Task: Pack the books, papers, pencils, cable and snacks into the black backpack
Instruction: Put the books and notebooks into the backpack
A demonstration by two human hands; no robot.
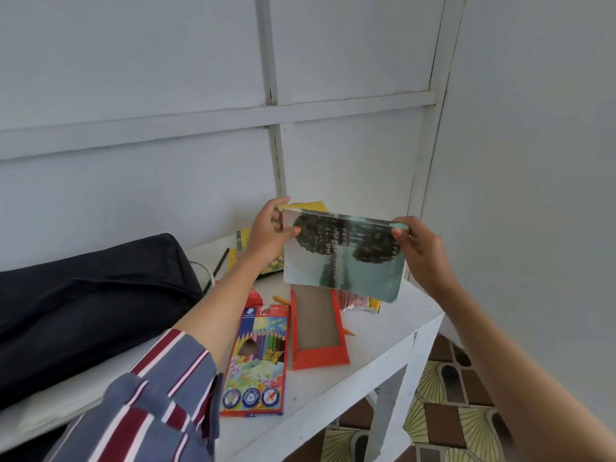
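**Where things lie on and above the table**

The backpack point(90, 295) lies on the left part of the table point(376, 355), against the wall. Right of it, near the front edge, lies the pencil box point(260, 358), and just right of that the open tray point(318, 331), over a loose pencil point(348, 331). Behind the tray, toward the right, sits a snack packet point(361, 303). A cable point(205, 270) shows just beside the backpack's right end. At the back, near the wall, lie more books point(253, 251). A book point(343, 258) is held above the table's right rear, the left hand point(270, 233) at its left edge, the right hand point(420, 248) at its right.
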